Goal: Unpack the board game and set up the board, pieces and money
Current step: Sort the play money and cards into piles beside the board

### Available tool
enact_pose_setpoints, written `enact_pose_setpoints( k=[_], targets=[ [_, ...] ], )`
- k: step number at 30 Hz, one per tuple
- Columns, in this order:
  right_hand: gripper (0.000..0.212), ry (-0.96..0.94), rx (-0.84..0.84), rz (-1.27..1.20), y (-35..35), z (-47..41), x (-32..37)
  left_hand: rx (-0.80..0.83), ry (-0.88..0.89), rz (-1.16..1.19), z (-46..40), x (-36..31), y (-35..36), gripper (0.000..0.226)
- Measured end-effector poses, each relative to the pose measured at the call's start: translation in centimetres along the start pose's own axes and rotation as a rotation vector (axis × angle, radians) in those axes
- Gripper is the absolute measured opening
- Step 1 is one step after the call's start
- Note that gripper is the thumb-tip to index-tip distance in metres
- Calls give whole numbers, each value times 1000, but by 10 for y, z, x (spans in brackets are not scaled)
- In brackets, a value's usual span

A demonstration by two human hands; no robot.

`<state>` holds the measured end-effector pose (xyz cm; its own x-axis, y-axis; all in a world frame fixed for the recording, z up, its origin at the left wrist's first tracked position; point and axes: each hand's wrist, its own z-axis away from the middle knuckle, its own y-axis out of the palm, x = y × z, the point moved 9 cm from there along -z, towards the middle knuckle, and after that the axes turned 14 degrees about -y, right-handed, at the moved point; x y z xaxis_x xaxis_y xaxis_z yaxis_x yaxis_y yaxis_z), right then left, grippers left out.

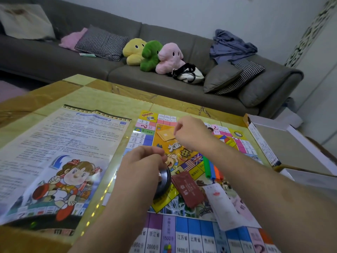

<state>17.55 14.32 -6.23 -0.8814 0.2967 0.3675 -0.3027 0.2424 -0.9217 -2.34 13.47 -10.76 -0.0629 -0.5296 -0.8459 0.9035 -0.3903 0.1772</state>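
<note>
On the worktop (109,92) the game board (182,232) lies flat under both our hands. Our left hand (144,165) curls its fingers (155,152) round a black round object (164,181). Our right hand (193,134) hovers with fingers (177,127) pinched together; whether they hold anything we cannot tell. Just right of the left fingers lie dark red cards (187,190) and coloured pieces (212,169). Left of them spreads the rules sheet (60,143).
</note>
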Motion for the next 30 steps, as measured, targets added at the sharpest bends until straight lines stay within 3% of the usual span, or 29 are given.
enact_pose_setpoints(
  k=[4, 7, 10, 17, 20, 24, 27, 30],
  targets=[
    [43, -193, 405, 33, 23, 72, 5, -15, 1, -52, 5, 3, 5, 30],
    [66, -271, 535, 85, 38, 106, -1, -8, -16, -77, 14, 7, 13, 30],
    [71, -326, 502, 128, 44, 113, 3, 13, -9, -82, 24, 10, 15, 30],
    [48, -226, 497, 94, 43, 117, 3, 5, -17, -99, 28, 12, 13, 28],
    [43, -147, 454, -112, 40, 119, -4, -4, -21, -121, 25, 13, 12, 29],
    [38, -37, 257, -479, 7, 126, -15, 15, -7, -239, 17, 20, 19, 21],
    [41, -35, 183, -676, -13, 144, -12, 215, -32, -353, 25, 29, 47, 21],
    [42, -123, 243, -728, -13, 169, 13, 501, -321, -267, 46, 59, 79, 33]
  ],
)
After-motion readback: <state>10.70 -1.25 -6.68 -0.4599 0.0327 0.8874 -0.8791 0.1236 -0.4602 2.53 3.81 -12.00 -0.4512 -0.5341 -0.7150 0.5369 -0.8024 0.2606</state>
